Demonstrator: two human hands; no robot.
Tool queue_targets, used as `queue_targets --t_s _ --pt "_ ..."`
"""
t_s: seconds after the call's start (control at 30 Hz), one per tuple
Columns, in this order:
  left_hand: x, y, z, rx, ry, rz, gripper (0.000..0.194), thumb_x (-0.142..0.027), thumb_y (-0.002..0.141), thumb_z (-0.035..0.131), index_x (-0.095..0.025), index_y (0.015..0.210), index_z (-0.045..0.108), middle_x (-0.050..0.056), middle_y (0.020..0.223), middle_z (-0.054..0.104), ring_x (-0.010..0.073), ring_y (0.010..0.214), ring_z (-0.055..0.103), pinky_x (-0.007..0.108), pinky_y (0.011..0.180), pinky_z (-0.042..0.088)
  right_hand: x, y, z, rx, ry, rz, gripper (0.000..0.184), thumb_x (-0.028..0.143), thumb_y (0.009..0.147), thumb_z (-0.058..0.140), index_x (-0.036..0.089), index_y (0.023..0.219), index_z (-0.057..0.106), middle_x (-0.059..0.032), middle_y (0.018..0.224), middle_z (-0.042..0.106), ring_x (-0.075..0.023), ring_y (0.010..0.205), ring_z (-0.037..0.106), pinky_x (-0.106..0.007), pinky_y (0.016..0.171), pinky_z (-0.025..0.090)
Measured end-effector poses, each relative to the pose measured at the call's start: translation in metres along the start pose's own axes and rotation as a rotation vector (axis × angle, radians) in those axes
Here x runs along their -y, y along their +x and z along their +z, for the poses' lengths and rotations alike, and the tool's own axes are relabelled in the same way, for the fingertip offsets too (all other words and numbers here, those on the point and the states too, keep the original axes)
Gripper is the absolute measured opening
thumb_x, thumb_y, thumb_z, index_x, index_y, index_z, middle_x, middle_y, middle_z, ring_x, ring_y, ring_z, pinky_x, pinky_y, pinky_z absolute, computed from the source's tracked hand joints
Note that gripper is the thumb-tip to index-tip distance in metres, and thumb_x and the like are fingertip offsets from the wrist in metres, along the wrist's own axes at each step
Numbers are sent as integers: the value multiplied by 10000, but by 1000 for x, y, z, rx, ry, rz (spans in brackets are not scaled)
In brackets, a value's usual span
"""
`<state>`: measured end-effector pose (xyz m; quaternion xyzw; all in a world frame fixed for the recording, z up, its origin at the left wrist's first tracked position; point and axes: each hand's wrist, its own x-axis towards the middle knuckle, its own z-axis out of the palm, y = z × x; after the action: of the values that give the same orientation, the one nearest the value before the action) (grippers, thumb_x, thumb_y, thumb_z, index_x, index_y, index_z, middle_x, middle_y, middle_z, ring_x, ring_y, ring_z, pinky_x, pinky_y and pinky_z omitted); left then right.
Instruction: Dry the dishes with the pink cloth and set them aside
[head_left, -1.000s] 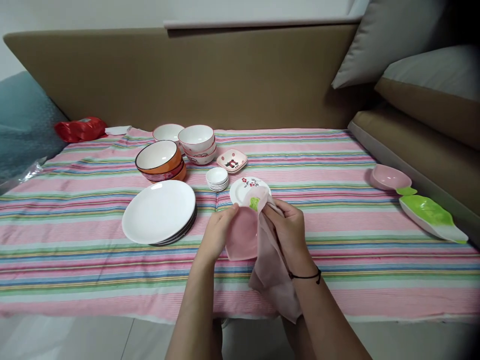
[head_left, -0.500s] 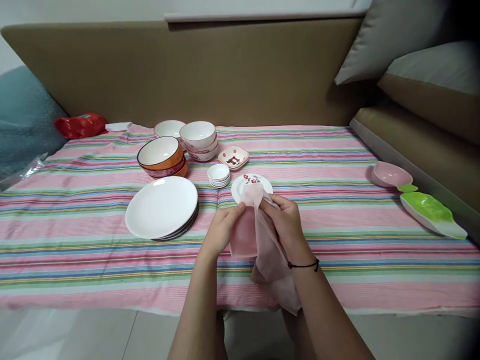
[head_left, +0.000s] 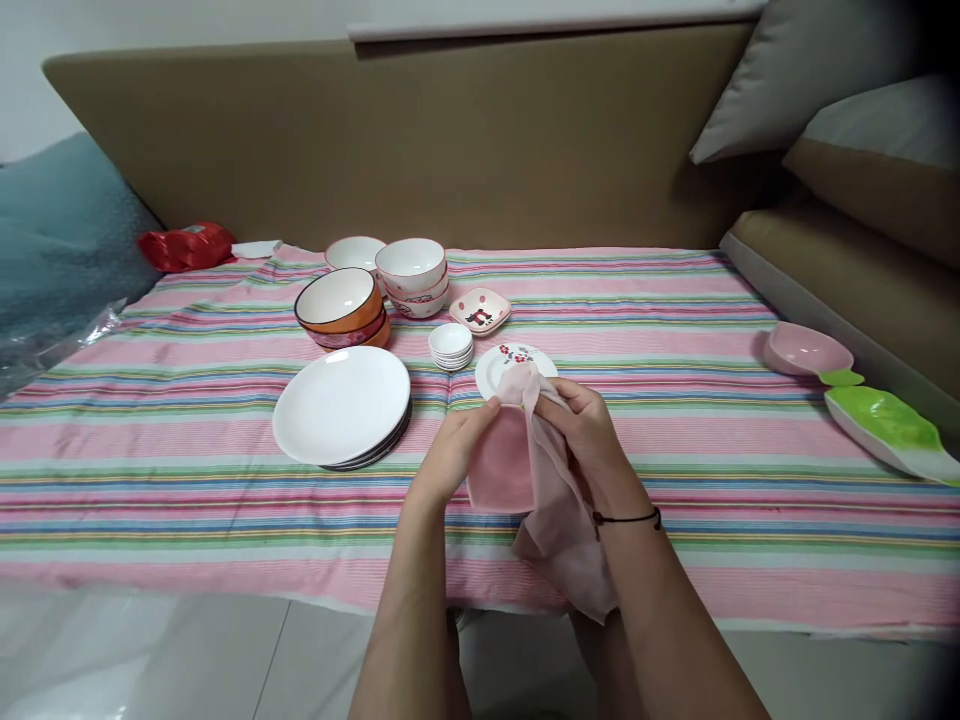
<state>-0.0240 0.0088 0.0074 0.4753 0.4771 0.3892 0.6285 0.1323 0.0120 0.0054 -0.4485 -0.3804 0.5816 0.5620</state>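
A pink square-cornered dish [head_left: 501, 465] is gripped at its far left edge by my left hand [head_left: 452, 447], thumb on the rim. My right hand [head_left: 589, 425] pinches a pale pink cloth [head_left: 559, 540], which covers the dish's far right side and hangs down below it. Just beyond my hands lies a small white plate [head_left: 491, 368] with red flowers, partly hidden by the cloth. Behind it are a square patterned dish [head_left: 491, 297] and a pile of little white dishes [head_left: 451, 340].
Stacked white plates [head_left: 341, 405], orange bowls [head_left: 341, 300] and white bowls [head_left: 411, 262] stand to the left on a striped cloth [head_left: 712, 430]. A pink dish [head_left: 808, 350] and a green dish [head_left: 885, 420] lie far right, beside cushions. A red package [head_left: 187, 247] sits back left.
The whole view has shifted, so things appear farther right. More of the pink dish's surface shows beside the cloth. Both hands keep their holds.
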Motion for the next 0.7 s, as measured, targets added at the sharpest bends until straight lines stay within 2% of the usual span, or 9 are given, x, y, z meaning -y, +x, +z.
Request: queue_targets --t_s 0.13,0.27,0.5,0.7 --pt "-1 0 3 16 -65 11 407 -527 759 605 -133 688 675 51 654 644 207 693 578 309 631 442 1 -4 5 61 140 72 249 353 694 699 203 892 680 -3 789 674 -179 723 610 -277 679 462" --pt "0 1 5 2 -93 24 383 -508 762 612 -133 714 671 47 692 653 200 710 576 309 658 441 2 -5 11 46 204 99 278 345 719 655 211 962 664 -16 831 683 -207 738 626 -301 681 477" --pt "0 2 4 -1 -76 24 386 -518 785 589 -140 736 653 19 696 623 155 657 539 287 658 422 -1 2 9 -5 153 0 193 342 688 710 213 821 656 14 738 634 -156 675 573 -270 662 441" --pt "-2 2 5 -60 -59 17 414 -543 751 612 -138 675 653 17 631 606 158 609 526 286 605 415 -4 4 6 -41 91 -10 256 358 679 717 223 889 657 11 741 637 -159 669 561 -265 624 432"
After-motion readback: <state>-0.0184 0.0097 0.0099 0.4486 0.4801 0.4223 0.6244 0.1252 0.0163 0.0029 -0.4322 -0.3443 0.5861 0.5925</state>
